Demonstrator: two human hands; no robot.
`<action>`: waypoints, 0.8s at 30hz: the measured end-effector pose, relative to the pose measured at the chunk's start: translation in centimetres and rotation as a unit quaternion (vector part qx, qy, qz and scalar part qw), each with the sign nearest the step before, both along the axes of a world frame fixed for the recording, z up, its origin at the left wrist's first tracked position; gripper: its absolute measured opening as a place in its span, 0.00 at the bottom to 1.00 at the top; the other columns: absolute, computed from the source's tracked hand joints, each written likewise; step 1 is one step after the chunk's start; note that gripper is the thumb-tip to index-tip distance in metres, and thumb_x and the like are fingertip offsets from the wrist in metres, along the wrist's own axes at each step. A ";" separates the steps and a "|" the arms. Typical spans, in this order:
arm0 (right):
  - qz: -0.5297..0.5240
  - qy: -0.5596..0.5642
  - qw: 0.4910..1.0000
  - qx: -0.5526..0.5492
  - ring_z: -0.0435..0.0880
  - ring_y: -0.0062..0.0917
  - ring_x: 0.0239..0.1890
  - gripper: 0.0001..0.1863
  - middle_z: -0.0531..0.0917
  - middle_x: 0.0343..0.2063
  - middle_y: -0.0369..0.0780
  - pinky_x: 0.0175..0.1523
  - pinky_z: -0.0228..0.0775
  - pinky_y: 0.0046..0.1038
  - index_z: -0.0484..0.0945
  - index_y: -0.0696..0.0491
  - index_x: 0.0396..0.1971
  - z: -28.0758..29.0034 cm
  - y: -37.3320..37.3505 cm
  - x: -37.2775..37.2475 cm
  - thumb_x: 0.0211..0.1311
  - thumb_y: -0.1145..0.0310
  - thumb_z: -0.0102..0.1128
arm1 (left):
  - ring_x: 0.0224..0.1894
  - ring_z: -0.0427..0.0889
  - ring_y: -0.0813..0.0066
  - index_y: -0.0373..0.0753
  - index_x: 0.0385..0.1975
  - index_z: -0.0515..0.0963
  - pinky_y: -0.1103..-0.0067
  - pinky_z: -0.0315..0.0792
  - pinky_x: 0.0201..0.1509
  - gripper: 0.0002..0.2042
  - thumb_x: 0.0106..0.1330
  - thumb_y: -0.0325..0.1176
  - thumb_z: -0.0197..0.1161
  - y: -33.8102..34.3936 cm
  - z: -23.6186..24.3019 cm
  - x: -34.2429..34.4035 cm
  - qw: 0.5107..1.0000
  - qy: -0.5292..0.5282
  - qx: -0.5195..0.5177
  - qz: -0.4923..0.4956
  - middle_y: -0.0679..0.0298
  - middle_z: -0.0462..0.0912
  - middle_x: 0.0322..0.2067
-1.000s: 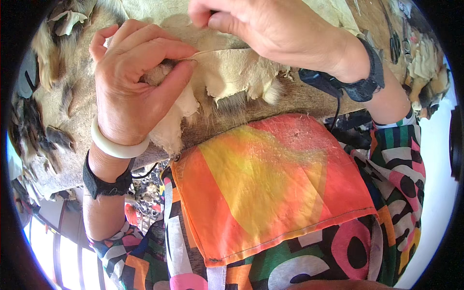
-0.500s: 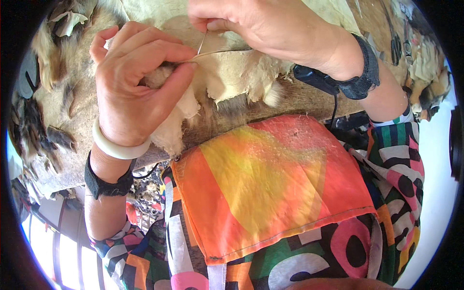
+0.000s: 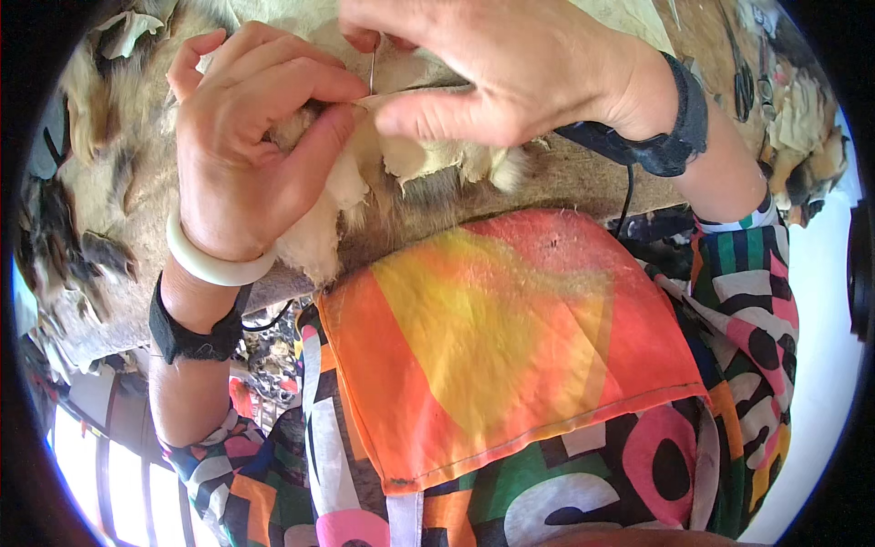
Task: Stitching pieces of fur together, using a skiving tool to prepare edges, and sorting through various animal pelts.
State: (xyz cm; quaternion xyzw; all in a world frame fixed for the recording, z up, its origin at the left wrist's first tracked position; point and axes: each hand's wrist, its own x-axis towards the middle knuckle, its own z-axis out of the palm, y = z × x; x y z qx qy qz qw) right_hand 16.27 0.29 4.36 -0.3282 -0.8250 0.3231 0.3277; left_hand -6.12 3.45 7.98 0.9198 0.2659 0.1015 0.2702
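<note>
My left hand [image 3: 264,137] pinches the edge of a pale fur pelt [image 3: 424,159] between thumb and forefinger, its other fingers loosely curled. A thin metal needle [image 3: 372,68] stands nearly upright at those fingertips. My right hand [image 3: 492,68] is just to the right and above; its curled fingers meet the needle's upper end, while its thumb stretches out low over the pelt, apart from the needle. The pelt's hide side is cream, with greyish-brown fur hanging below the edge. Part of the seam is hidden behind my right thumb.
The pelt lies on a worn, fur-dusted work surface [image 3: 146,219]. Fur scraps [image 3: 100,255] lie at the left, more scraps [image 3: 802,137] at the far right near dark-handled scissors [image 3: 743,87]. An orange and yellow apron [image 3: 510,337] covers my lap.
My right thumb has come away from the needle and stretched out over the pelt's edge. The right hand has shifted slightly lower and left; the left hand still pinches the edge.
</note>
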 end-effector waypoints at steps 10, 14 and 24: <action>-0.010 -0.059 0.998 0.026 0.73 0.41 0.21 0.19 0.69 0.17 0.42 0.34 0.71 0.37 0.61 0.56 0.30 -1.3 0.0 -0.8 0.38 0.70 0.59 | 0.39 0.80 0.70 0.40 0.25 0.80 0.73 0.60 0.56 0.04 0.49 0.24 0.66 0.0 0.2 0.5 1.000 0.010 0.007 -0.026 0.66 0.83 0.30; 0.008 -0.030 0.999 0.045 0.72 0.40 0.19 0.17 0.68 0.17 0.41 0.33 0.71 0.36 0.60 0.54 0.29 -1.4 -0.2 -1.1 0.40 0.72 0.58 | 0.37 0.78 0.70 0.39 0.26 0.80 0.75 0.60 0.55 0.05 0.49 0.24 0.65 0.2 -0.5 0.5 0.999 -0.030 -0.022 -0.004 0.67 0.81 0.29; -0.102 -0.039 0.947 0.302 0.81 0.22 0.37 0.05 0.80 0.34 0.29 0.37 0.73 0.27 0.76 0.45 0.26 -0.6 -2.0 -2.5 0.53 0.63 0.62 | 0.32 0.76 0.72 0.43 0.24 0.80 0.75 0.59 0.51 0.04 0.47 0.30 0.66 0.4 -1.7 0.3 0.993 -0.073 -0.084 0.039 0.70 0.78 0.24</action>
